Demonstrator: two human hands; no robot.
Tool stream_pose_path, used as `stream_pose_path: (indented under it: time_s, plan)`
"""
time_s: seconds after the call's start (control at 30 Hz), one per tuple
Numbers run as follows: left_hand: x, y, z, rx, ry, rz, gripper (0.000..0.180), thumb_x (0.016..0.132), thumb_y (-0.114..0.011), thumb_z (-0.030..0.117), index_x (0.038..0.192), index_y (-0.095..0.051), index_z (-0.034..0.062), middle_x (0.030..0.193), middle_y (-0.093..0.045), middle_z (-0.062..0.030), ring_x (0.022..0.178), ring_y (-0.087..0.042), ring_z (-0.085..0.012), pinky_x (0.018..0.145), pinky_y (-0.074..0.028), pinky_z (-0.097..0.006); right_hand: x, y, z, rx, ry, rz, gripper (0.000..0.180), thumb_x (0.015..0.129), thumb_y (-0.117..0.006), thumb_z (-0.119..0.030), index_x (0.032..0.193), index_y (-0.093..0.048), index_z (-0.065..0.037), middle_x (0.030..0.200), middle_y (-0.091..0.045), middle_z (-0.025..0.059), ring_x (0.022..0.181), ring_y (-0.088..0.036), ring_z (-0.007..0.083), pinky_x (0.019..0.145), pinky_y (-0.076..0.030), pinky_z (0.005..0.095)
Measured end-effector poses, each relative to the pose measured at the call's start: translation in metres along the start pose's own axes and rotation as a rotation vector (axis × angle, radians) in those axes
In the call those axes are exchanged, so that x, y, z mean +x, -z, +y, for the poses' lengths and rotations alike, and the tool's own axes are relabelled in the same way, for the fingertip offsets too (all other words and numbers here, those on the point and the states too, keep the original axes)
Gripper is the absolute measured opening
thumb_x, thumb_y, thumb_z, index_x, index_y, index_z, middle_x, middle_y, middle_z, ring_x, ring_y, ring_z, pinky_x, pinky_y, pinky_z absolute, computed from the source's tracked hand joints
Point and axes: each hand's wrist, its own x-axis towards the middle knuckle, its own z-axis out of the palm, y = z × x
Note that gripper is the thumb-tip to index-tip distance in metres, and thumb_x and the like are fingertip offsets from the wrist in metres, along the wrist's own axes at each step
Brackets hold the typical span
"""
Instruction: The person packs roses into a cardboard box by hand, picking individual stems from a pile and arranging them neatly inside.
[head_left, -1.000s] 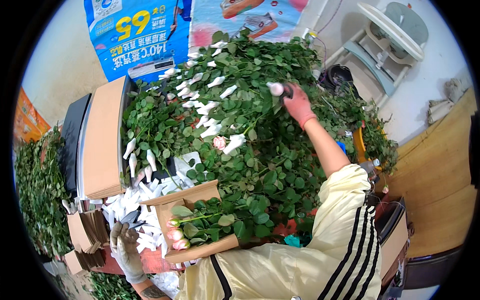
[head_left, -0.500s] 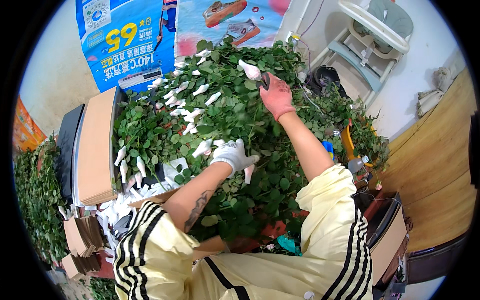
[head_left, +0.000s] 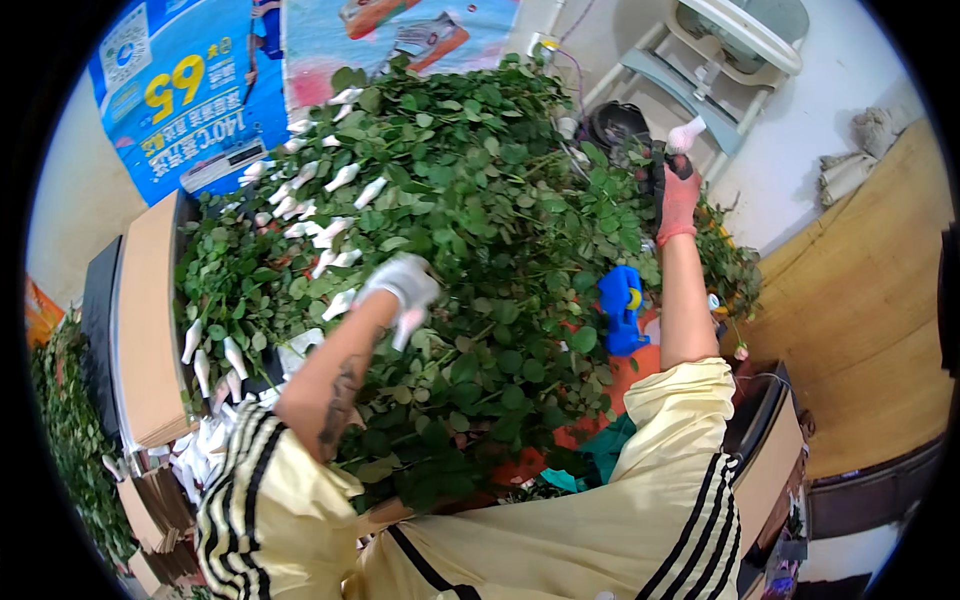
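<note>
My right hand, in a red glove with dark fingertips, is raised at the right and closed around a rose. The rose's bud is wrapped in a white sleeve and points up. My left hand, in a white glove, is over the heap of leafy rose stems, blurred by motion, its fingers unclear. Just below it is a sleeved bud, also blurred; whether the hand grips it is unclear. More white-sleeved buds lie on the leaves to the left.
A blue tape dispenser stands right of the heap. Cardboard sheets stand at the left, near a pile of white sleeves. Behind are a high chair and posters on the wall. A wooden panel is at right.
My right hand has swung right with the rose, from above the heap to its right edge. My left hand has shifted slightly left. The view has turned, and the tape dispenser shows more fully.
</note>
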Motion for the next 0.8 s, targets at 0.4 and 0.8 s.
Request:
stream_pose_path:
  time_s: [0.4, 0.8]
  plan:
    - [-0.091, 0.089, -0.105, 0.205, -0.221, 0.441, 0.06, 0.073, -0.06, 0.036, 0.124, -0.049, 0.0041, 0.13, -0.046, -0.0204, 0.125, -0.04, -0.0315, 0.104, -0.03, -0.036, -0.009, 0.098, -0.031, -0.292, 0.201, 0.359, 0.029, 0.08, -0.054, -0.005, 0.106, -0.057, 0.007, 0.094, -0.062, 0.0088, 0.083, -0.057, 0.0148, 0.074, -0.045, 0.0282]
    - [-0.339, -0.04, -0.156, -0.05, -0.224, 0.511, 0.041, 0.079, -0.063, 0.025, 0.111, -0.058, 0.0013, 0.111, -0.058, -0.0186, 0.101, -0.056, -0.0333, 0.088, -0.044, -0.042, -0.218, -0.081, -0.195, -0.702, 1.22, -0.279, 0.039, 0.061, -0.074, 0.0, 0.099, -0.064, -0.001, 0.095, -0.064, 0.0135, 0.077, -0.063, 0.0241, 0.065, -0.052, 0.0295]
